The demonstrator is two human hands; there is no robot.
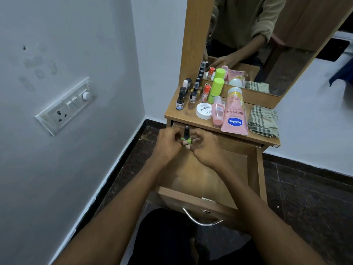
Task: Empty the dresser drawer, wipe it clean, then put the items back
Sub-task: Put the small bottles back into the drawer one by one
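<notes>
A: Wall, at 9 o'clock of the dresser?
B: One switch plate (65, 107), with socket, switches and a round knob.

A: Tabletop (189, 116), left end?
B: Small bottles (188, 96) with dark caps, standing in a cluster at 11 o'clock of the hands. Just right of them, one white jar (203, 111), lid up.

A: Middle?
B: One orange-capped bottle (206, 92), one green tube (215, 89) standing, one pink bottle (217, 111) lying, one pink lotion tube (235, 113) lying, cap toward the mirror (267, 44).

A: Right end?
B: One checked cloth (263, 121), folded, at 2 o'clock of the hands.

A: Drawer (254, 169)?
B: Pulled out below the tabletop, metal handle (202, 219) at 6 o'clock. Bare wooden floor shows inside.

A: Hands?
B: Left hand (168, 144) and right hand (205, 146) meet over the drawer's back end. Between them one green nail polish bottle (186, 137), upright, black cap on top. Each grip is curled on it, fingers pinching the green base from either side.
</notes>
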